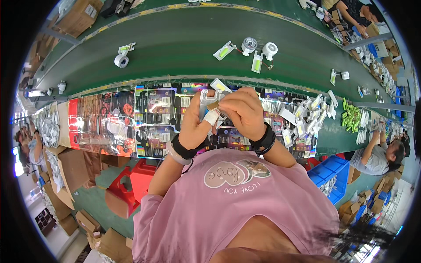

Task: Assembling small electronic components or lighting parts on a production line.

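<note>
Over the printed sheet covering the bench, both of my hands are together in front of my chest. My left hand [193, 129], its thumb wrapped in white tape, grips a pale grey-white plastic housing [204, 99] from the left side. The fingers of my right hand [246, 113] pinch a small flat brownish piece [213, 105] against that housing. Part of the housing is hidden behind the fingers. Just beyond the hands, a white lamp part [219, 84] lies near the conveyor's edge.
A green conveyor belt [175, 48] carries several white lamp heads with panels. White lamp parts [307, 115] are heaped to the right, beside green battery cells [351, 116]. A blue crate [322, 173] and red stool [125, 190] flank me. Other people sit at right and left.
</note>
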A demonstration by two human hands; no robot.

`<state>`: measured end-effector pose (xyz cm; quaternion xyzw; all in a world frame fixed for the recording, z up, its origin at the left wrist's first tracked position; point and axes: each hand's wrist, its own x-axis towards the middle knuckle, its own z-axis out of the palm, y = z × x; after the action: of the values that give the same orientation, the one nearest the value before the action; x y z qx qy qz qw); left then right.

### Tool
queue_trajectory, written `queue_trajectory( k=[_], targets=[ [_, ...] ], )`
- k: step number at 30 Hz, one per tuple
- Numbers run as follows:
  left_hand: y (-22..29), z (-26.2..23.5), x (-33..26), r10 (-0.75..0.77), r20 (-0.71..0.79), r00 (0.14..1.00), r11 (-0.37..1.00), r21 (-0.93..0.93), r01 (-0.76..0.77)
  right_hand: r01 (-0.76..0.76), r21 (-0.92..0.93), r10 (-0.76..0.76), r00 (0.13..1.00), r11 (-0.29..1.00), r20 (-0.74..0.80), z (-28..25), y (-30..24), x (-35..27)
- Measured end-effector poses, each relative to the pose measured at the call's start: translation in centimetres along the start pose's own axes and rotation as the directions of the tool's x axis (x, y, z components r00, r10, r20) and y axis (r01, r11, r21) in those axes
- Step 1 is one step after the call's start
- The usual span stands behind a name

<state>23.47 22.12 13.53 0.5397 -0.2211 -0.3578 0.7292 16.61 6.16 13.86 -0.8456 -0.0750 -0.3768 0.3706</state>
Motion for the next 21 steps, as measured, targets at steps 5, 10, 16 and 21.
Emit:
queue_trajectory(
  k=[5,10,16,21],
  targets=[
    [-0.3,-0.1,-0.2,0.040,-0.009,0.999,0.994,0.104,-0.039,0.003,0.035,-0.003,1.000,0.999,0.003,-0.2,0.0,0.0],
    [-0.1,0.2,-0.4,0.014,-0.017,1.000,0.992,0.129,-0.012,0.008,0.041,-0.007,1.000,0.999,-0.021,0.1,0.4,-0.5],
    [-0.3,0.4,-0.2,0.102,0.016,0.995,0.994,0.042,-0.102,-0.018,0.009,0.018,0.999,1.000,-0.044,0.7,0.7,-1.0],
    [-0.6,0.9,-0.2,0.178,-0.028,0.984,0.966,0.196,-0.169,-0.031,-0.002,0.030,0.999,1.000,-0.025,0.6,0.4,-1.0]
  ],
)
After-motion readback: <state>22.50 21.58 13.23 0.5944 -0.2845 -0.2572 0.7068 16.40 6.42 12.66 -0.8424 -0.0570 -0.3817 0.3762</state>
